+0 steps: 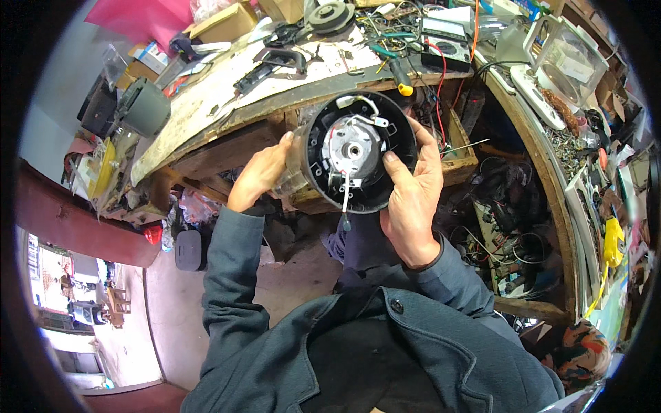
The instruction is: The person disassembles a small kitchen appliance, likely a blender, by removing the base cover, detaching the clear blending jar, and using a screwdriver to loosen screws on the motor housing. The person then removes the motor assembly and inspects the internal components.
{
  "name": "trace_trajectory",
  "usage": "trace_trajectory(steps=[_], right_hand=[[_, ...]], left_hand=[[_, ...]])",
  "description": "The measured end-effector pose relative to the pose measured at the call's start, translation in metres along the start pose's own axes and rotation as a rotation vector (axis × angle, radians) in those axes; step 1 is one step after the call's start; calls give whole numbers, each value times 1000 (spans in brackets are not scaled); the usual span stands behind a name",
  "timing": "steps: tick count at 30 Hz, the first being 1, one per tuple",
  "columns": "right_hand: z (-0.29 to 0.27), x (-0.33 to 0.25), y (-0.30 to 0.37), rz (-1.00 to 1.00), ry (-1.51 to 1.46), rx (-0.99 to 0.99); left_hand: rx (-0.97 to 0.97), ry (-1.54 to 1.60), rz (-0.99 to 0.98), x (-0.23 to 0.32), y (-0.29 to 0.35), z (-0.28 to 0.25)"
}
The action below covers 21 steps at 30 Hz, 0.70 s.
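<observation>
Between my hands is what looks like an electric kettle body point(320, 165), a shiny cylinder with a black rim, its open underside turned up toward me. Inside sit a round silvery plate point(352, 167) with a hole in its middle and a curved white piece. A white wire point(345, 196) hangs down over the rim. My left hand point(265, 172) is closed round the cylinder's left side, its fingers partly hidden. On the right, my right hand point(415, 196) grips the black rim, thumb over the edge and fingers behind it.
A cluttered workbench point(227, 124) lies ahead, with a multimeter point(446, 49), a yellow-tipped screwdriver point(401, 77) and a black clamp-like tool point(279, 62). At right, a side bench carries a clear jug point(568, 62) and a yellow tape measure point(613, 242). An open drawer point(460, 155) juts out beyond the kettle.
</observation>
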State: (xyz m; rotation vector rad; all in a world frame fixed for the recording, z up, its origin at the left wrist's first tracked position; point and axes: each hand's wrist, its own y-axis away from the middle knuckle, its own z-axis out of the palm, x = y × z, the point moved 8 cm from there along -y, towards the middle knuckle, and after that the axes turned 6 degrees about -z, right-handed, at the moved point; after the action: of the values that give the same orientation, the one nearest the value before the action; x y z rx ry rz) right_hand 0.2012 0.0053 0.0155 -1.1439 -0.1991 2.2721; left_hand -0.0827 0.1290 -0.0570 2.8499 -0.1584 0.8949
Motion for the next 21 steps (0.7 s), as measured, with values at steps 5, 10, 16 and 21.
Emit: trace_trajectory(steps=[5, 10, 16, 21], right_hand=[[-1, -2, 1, -76, 86, -23], [-6, 1, -3, -90, 147, -30], [-3, -12, 1, -189, 409, -121], [-13, -10, -11, -91, 314, -237]], left_hand=[[175, 10, 63, 31, 31, -9], [210, 89, 108, 70, 70, -22], [-38, 398, 197, 70, 76, 19], [175, 456, 253, 67, 71, 21]])
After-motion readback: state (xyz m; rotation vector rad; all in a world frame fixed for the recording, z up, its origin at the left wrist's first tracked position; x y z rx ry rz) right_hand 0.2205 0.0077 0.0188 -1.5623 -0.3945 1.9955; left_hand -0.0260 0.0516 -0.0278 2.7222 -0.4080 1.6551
